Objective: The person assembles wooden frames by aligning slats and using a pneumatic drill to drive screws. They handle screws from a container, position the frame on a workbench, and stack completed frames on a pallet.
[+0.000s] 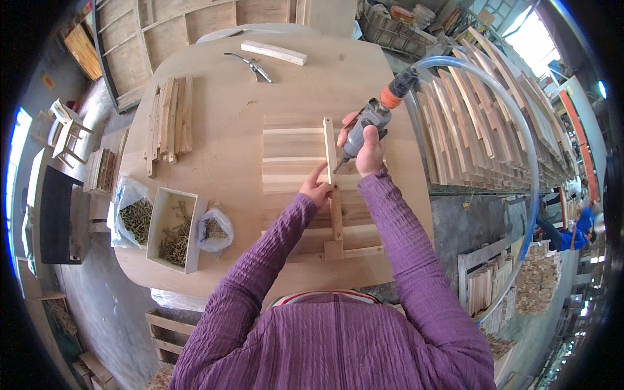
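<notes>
My right hand [368, 146] grips a grey and orange power screwdriver [370, 123], tilted so that its bit points down at a narrow wooden strip [337, 211]. The strip lies across several wooden slats [286, 144] set side by side on the table. Against the strip's left edge, just below the bit, my left hand [316, 190] holds it with the index finger stretched forward and the other fingers curled. Whether the bit touches a screw is too small to tell. A clear hose [530, 143] curves away right from the tool.
On the table [221, 143] at left stand a white box of screws [175, 227], two plastic bags of screws [134, 218] and a pile of strips [170, 120]. An air blow gun [253, 66] and a wooden block [274, 52] lie at the far side. Stacked boards [481, 123] stand right.
</notes>
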A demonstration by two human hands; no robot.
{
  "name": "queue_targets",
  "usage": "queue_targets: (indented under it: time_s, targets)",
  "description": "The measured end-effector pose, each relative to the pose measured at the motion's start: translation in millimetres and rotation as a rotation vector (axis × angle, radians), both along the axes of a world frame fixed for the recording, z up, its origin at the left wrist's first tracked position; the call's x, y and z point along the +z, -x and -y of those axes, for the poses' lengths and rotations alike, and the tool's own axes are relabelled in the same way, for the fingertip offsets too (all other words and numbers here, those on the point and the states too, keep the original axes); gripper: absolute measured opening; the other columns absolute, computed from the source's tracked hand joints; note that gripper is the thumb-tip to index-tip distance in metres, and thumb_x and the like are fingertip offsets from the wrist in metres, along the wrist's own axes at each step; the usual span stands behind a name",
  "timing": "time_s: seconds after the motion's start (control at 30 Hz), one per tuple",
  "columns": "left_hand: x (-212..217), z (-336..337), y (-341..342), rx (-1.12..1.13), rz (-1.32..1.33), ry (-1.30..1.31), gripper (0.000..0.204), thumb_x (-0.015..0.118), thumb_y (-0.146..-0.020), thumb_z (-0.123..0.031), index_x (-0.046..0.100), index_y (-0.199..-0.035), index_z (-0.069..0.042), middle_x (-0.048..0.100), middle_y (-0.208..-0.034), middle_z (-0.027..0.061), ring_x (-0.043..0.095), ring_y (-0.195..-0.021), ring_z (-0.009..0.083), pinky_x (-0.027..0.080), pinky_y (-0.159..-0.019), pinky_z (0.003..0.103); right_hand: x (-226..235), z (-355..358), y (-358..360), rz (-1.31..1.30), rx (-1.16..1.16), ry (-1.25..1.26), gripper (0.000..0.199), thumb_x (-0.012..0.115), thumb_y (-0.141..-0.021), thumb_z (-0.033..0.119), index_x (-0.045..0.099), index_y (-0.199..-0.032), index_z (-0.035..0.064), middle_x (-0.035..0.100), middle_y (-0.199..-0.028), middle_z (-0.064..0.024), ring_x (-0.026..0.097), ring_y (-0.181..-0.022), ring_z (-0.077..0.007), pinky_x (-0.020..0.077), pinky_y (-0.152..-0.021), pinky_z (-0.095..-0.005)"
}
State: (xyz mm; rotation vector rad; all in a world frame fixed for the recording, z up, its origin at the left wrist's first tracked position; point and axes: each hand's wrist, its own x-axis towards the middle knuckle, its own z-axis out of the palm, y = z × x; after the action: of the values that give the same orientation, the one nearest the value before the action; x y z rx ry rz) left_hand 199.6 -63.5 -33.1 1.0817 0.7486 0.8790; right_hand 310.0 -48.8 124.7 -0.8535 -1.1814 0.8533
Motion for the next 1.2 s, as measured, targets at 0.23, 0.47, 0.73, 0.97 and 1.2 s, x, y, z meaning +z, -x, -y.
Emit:
queue_targets:
  time_s: [0.23, 0.47, 0.73, 0.97, 1.2]
  targets:
    - [4.9, 5.2, 65.5, 0.203, 0.980, 1.046, 0.020, 0.038, -0.087, -0.015, 0.051, -0.101, -0.006, 0.052, -0.073, 0.0051, 0.045, -0.057, 0.0149, 0.037, -0.049, 0.023, -4.5, -2.9, -3.2, -0.002, 0.002, 0.026, 0.065, 0.049, -0.074, 0.066, 0.051, -0.087, 0.0017, 0.050, -0.059, -0.0051, 0.052, -0.054, -0.0141, 0.0406, -0.052, -0.0260]
    - [47.9, 47.4, 62.6, 0.394, 0.613, 1.016, 0.017, 0.040, -0.086, -0.014, 0.049, -0.096, -0.003, 0.054, -0.081, 0.0072, 0.050, -0.070, 0.0209, 0.040, -0.062, 0.031, -10.6, 1.0, -5.9, -0.011, -0.032, 0.012, 0.064, 0.050, -0.075, 0.065, 0.051, -0.088, 0.0019, 0.051, -0.059, -0.0047, 0.052, -0.054, -0.0134, 0.0402, -0.052, -0.0256]
    - [17.2, 113.8, 54.1, 0.236, 0.473, 0.631, 0.034, 0.037, -0.083, 0.001, 0.037, -0.117, -0.001, 0.050, -0.108, 0.0201, 0.055, -0.097, 0.0335, 0.045, -0.086, 0.037, -7.9, 4.2, 3.1, -0.148, 0.011, -0.026, 0.056, 0.062, -0.074, 0.054, 0.053, -0.084, -0.0004, 0.052, -0.058, -0.0030, 0.051, -0.050, -0.0112, 0.0414, -0.048, -0.0245]
    - [-3.3, 136.2, 54.7, 0.093, 0.156, 0.049, 0.042, 0.044, -0.084, -0.002, 0.031, -0.123, -0.005, 0.048, -0.114, 0.0202, 0.059, -0.090, 0.0319, 0.052, -0.076, 0.038, -9.9, -0.5, 11.5, -0.286, -0.020, 0.115, 0.019, 0.063, -0.079, 0.025, 0.052, -0.079, 0.0099, 0.048, -0.059, 0.0033, 0.045, -0.048, -0.0063, 0.0393, -0.043, -0.0233]
    - [26.6, 124.9, 48.9, -0.090, 0.240, 0.447, 0.040, 0.048, -0.083, -0.005, 0.036, -0.121, -0.001, 0.053, -0.108, 0.0178, 0.060, -0.086, 0.0276, 0.052, -0.066, 0.035, 9.7, 29.9, -0.1, -0.111, -0.065, -0.042, 0.024, 0.062, -0.080, 0.026, 0.053, -0.085, 0.0043, 0.049, -0.064, 0.0021, 0.045, -0.051, -0.0057, 0.0374, -0.046, -0.0218]
